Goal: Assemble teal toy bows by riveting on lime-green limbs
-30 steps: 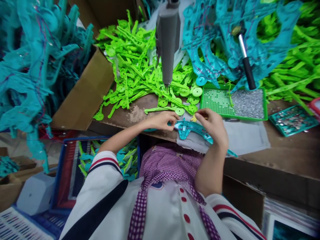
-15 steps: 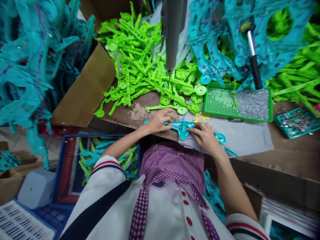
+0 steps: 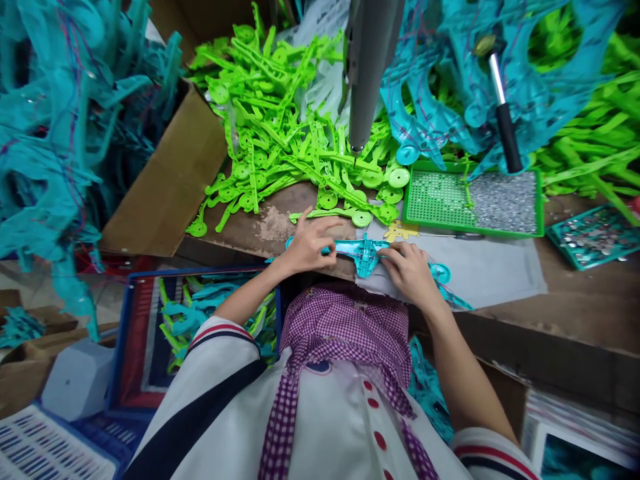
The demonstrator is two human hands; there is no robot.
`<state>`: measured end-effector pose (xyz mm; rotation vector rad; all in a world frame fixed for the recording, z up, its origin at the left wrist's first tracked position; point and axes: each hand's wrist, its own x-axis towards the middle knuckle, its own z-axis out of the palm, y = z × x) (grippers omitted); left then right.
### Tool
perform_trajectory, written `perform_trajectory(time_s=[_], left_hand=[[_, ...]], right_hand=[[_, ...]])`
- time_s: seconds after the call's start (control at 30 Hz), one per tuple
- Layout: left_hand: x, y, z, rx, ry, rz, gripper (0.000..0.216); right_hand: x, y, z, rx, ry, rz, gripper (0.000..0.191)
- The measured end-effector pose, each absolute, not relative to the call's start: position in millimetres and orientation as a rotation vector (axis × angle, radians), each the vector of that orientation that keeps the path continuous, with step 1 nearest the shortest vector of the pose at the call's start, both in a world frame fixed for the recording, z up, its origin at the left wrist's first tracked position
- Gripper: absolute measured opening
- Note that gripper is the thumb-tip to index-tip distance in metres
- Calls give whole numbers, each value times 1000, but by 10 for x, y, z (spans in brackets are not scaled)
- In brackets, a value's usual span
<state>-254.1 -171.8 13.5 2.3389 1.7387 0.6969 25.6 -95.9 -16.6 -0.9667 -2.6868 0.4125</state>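
A teal plastic part point(image 3: 364, 253) lies across the front edge of the wooden bench point(image 3: 575, 313). My left hand point(image 3: 310, 243) pinches its left end, fingers closed on it. From the other side my right hand point(image 3: 411, 270) presses down on its middle and right end, fingers bent over it. Just above the part, a small yellow piece point(image 3: 400, 231) rests on the grey mat point(image 3: 485, 267). The grey press head point(image 3: 367, 73) hangs over the bench behind my hands.
Heaps of green plastic parts point(image 3: 285, 133) and teal parts point(image 3: 450, 80) fill the bench's back. A green tray of small metal pieces point(image 3: 473, 200), a black-handled tool point(image 3: 505, 127), a teal tray point(image 3: 590, 237), a cardboard box point(image 3: 170, 180) at the left, a blue crate point(image 3: 150, 340) below.
My right hand dropped from beside the yellow piece onto the teal part. The yellow piece now lies on the mat. My left hand stayed on the part's left end.
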Motion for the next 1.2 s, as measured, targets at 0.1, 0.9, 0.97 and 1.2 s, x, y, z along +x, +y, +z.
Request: perform_trajectory(time_s=[0.1, 0.9, 0.97, 1.2], left_hand=[[-2475, -1950, 121, 2314, 1860, 694, 10], [-2301, -1980, -42, 1973, 2050, 871, 6], [-2302, -1989, -28, 1983, 2108, 871, 9], [-2311, -2037, -57, 1945, 2142, 805, 8]], right_hand=[[253, -970, -160, -961, -2702, 412, 31], [285, -1007, -161, -880, -2746, 306, 37], [284, -1013, -162, -938, -2678, 348, 33], [314, -1026, -182, -826, -2783, 155, 41]])
